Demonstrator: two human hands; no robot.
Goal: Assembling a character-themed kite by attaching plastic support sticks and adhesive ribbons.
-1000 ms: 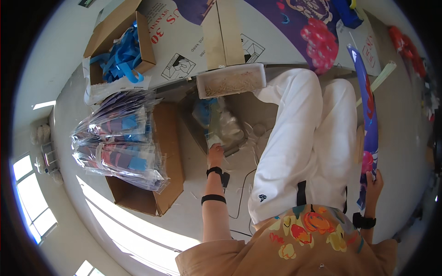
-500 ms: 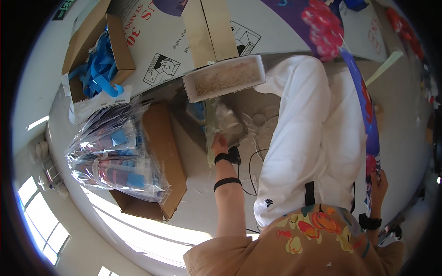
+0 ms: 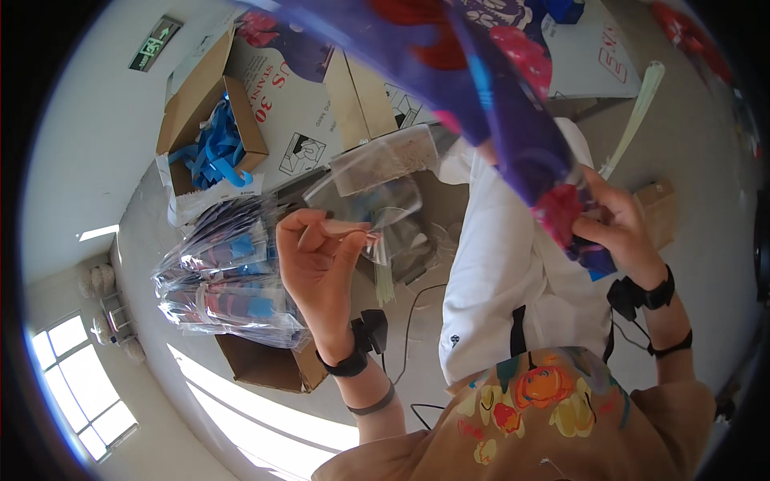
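Note:
My left hand (image 3: 317, 268) is raised over the floor, thumb and fingers pinched on the edge of a clear plastic bag (image 3: 397, 200). The bag hangs thin and see-through in front of a small open white box (image 3: 385, 160) of thin pale pieces, which shows through it. My right hand (image 3: 613, 220) grips the lower end of a long folded purple sheet (image 3: 529, 148) printed with red and pink. That sheet slants up to the left across my knees and out past the top edge, blurred in its upper part.
Left of my legs, bagged folded goods (image 3: 233, 280) lie piled on a brown carton (image 3: 277, 365). Behind them an open carton (image 3: 253, 120) holds blue ribbon (image 3: 212, 148). A large printed box (image 3: 301, 104) stands ahead. Pale green strips (image 3: 638, 112) lie at the right.
My left hand has come up from the floor with the clear bag. My right hand has risen from beside my hip, swinging the purple sheet up and left across my legs.

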